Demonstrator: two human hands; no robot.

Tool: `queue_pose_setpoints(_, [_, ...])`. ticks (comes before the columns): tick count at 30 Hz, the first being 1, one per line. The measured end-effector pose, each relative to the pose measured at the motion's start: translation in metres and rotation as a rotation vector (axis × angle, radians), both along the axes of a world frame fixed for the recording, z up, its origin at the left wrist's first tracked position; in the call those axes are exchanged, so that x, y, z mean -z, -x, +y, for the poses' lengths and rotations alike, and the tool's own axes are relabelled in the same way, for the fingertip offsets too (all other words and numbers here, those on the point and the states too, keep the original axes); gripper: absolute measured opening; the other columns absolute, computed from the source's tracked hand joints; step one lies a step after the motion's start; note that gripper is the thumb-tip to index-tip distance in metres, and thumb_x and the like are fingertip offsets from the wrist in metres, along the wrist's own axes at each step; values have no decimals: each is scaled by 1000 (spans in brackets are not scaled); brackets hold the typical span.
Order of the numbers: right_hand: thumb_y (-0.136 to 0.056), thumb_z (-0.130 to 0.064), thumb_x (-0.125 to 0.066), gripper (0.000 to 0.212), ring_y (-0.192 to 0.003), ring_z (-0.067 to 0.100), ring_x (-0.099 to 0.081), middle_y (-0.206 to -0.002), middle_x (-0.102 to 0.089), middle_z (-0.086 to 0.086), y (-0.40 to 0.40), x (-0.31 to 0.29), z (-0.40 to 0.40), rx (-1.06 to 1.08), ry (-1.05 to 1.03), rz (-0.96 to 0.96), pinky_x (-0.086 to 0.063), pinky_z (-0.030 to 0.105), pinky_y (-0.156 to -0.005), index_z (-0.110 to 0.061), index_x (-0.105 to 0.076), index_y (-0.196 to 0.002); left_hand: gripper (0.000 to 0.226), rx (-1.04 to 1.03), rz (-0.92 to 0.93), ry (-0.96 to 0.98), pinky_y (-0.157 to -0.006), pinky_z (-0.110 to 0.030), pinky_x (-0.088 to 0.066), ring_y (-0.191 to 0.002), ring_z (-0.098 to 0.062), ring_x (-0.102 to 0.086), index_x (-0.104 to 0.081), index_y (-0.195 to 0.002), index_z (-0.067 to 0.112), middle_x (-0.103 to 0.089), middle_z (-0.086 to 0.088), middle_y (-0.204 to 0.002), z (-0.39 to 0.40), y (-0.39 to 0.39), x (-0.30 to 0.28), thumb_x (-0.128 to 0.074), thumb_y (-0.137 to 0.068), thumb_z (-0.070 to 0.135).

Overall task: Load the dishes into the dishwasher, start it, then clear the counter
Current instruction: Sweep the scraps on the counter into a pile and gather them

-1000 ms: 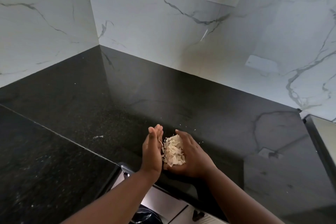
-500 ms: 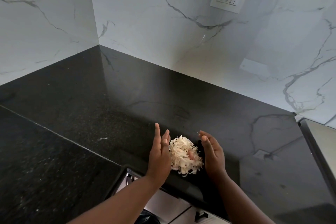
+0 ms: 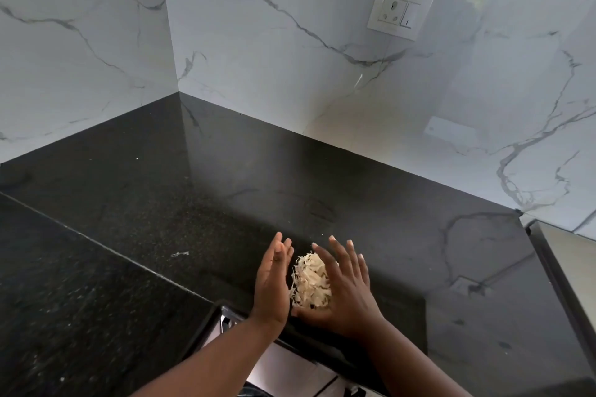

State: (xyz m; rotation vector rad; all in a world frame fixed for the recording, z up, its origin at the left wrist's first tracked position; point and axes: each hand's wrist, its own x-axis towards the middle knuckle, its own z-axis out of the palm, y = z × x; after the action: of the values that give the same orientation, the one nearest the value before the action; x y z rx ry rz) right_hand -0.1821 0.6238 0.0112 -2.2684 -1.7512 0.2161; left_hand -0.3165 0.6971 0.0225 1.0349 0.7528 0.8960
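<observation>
A small heap of pale, flaky vegetable peelings lies on the black granite counter, close to its front edge. My left hand stands on edge against the heap's left side, fingers straight. On the other side, my right hand leans over the heap with spread, straight fingers and partly covers it. Both hands press the peelings between them. The dishwasher is out of view.
One stray scrap lies on the counter left of the hands, with a few tiny flecks beyond the heap. White marble walls form a corner behind, with a wall socket. A steel-fronted unit shows under the counter edge.
My right hand let the peelings down onto the counter, drew apart from the left, then closed in again over the heap. The pile is narrower and more upright than half a second ago.
</observation>
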Motion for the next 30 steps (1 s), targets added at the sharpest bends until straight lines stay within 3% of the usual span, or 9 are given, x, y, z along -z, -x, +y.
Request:
queue_pose_setpoints(3, [-59,-92,-50,109,-144,21,28,-160,16,-12,0,-5,11,-57,66,-7,10,47,-119,-54,1,-147,70,101,82,-24,-88,-9,-43,-123,5,-47,-32,-148,23,-44,1,-148,0,-1,3,-34,-87,57])
queue_pose_setpoints(6, [-62,-85,-52,106,-147,21,20,-162,3,-7,1,-8,19,-114,99,30,9,42,-120,-45,-9,-150,74,156,114,-20,-81,-2,-42,-108,15,-46,-19,-154,22,-38,5,-149,-1,-4,1,-33,-88,53])
queue_pose_setpoints(9, [-62,-82,-49,111,-149,17,10,-161,-12,-5,3,-8,24,-187,112,53,6,36,-121,-32,-10,-153,72,159,83,41,-73,-2,-44,-95,17,-51,-7,-154,24,-44,12,-132,2,-7,-2,-32,-92,49])
queue_pose_setpoints(14, [-81,-62,-54,88,-149,19,-9,-156,-26,3,8,-9,27,-265,27,54,8,20,-113,-21,-20,-151,84,51,-33,120,-109,-29,-35,-131,-8,-41,-11,-154,24,-33,-1,-155,2,-5,0,-36,-82,58])
queue_pose_setpoints(16, [-87,-53,-55,78,-146,22,-19,-152,-30,6,8,-10,27,-305,-2,57,8,17,-112,-20,-24,-150,80,-66,-73,128,-109,-29,-34,-132,-7,-39,-15,-153,25,-31,-2,-155,-1,-7,0,-36,-83,56])
queue_pose_setpoints(20, [-84,-56,-46,74,-146,23,-19,-151,-29,3,5,-8,30,-403,33,61,-5,31,-121,-26,-26,-149,75,-227,-114,200,-106,-29,-32,-127,-5,-39,-14,-154,25,-31,-2,-155,-5,-15,0,-37,-88,53])
queue_pose_setpoints(24, [-89,-48,-47,69,-148,21,-13,-154,-29,5,4,-9,33,-482,42,66,7,17,-113,-24,-27,-150,77,-251,-170,255,-105,-33,-34,-120,-9,-46,-5,-155,27,-46,11,-126,-6,-18,-6,-40,-90,50])
queue_pose_setpoints(28, [-90,-40,-54,66,-147,20,-16,-153,-31,6,4,-8,34,-484,52,77,5,15,-111,-16,-32,-148,88,-170,-101,189,-107,-30,-31,-135,-10,-31,3,-154,29,-22,0,-157,-8,-18,-8,-40,-82,54])
queue_pose_setpoints(30, [-89,-40,-55,63,-143,19,-21,-149,-35,4,2,-5,35,-472,69,68,-3,19,-116,-17,-36,-144,86,-144,-61,128,-110,-31,-28,-138,-9,-25,3,-153,30,-12,0,-161,-12,-21,-10,-38,-82,54])
